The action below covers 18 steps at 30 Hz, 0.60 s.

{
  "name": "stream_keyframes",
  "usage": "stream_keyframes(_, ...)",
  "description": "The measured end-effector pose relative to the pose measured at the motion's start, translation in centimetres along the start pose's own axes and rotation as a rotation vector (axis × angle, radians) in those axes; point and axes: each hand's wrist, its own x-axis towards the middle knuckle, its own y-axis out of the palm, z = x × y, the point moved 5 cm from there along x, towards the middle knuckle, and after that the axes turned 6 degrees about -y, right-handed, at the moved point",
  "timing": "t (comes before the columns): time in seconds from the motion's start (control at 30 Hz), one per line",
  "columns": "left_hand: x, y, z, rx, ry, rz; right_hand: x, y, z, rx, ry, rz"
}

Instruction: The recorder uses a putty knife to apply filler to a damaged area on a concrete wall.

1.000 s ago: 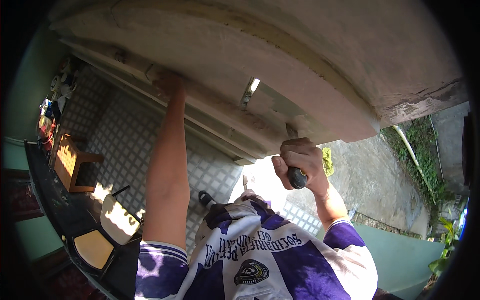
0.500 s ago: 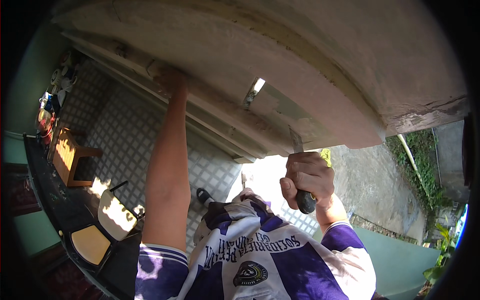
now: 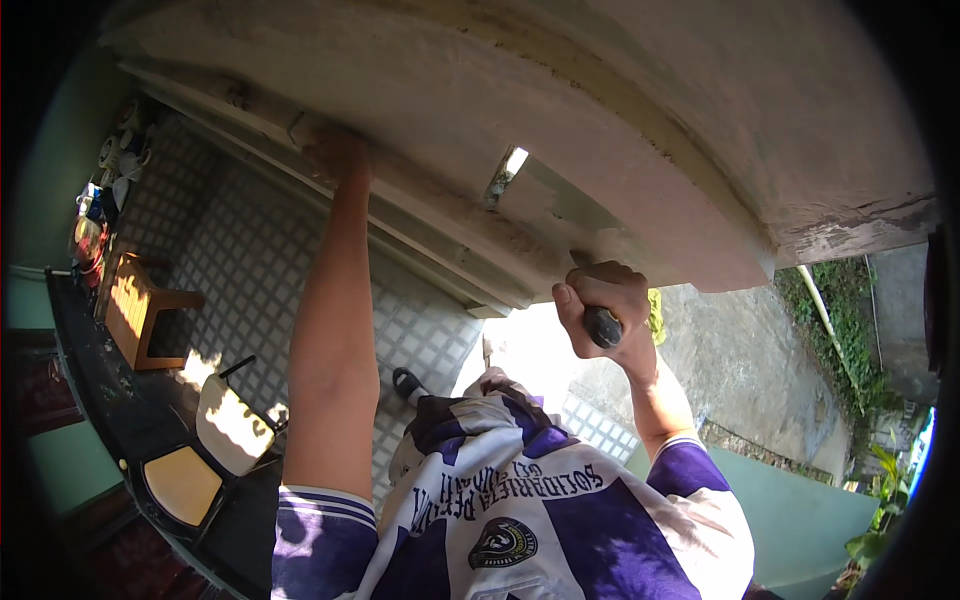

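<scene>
A: Anything printed in sight?
B: Yes, on the purple-and-white short-sleeved jersey (image 3: pixel 610 530): dark capital letters across the front, upside down from this angle, plus a round dark emblem (image 3: pixel 503 543) just below them in view, ringed with small lettering.
A: And in the right hand (image 3: pixel 612 300)?
B: Gripping a black-handled hand tool with a flat blade (image 3: pixel 603 328), with fingers and thumb clamped round the handle. Held with the rounded butt toward the camera and the blade toward the greyish-beige cement wall (image 3: pixel 650 225), below and right of a narrow slot (image 3: pixel 507 176). Cannot tell whether touching; mostly hidden behind the knuckles.
A: And the left hand (image 3: pixel 338 157)?
B: Stretched out to the wall's long shadowed ledge (image 3: pixel 440 205), well apart from the tool. Cannot tell whether with fingers apart or together: too dark there.
A: Round about?
B: Below, grey-and-white checked floor tiles (image 3: pixel 260 230); at left, an orange-brown wooden stool (image 3: pixel 130 310); past the right hand, a crumpled yellow-green cloth-like thing (image 3: pixel 656 316).
</scene>
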Motion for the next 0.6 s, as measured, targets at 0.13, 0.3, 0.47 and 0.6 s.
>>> stream_keyframes(0.13,-3.5,-2.6,-4.0,-0.133,-0.156,0.113,-0.3,-0.3,2.0,0.156,-0.060,-0.111)
stream_keyframes(0.3,-1.2,-4.2,-2.2,0.023,-0.050,-0.051,0.2,0.8,1.6,0.148,-0.121,0.008)
stream_keyframes(0.47,-4.0,-8.3,-5.3,0.087,-0.070,-0.002,0.4,0.1,2.4,0.091,-0.124,0.053)
stream_keyframes(0.6,-2.7,-8.1,-4.2,0.381,0.041,0.006,0.2,0.2,1.1,0.066,-0.010,0.045)
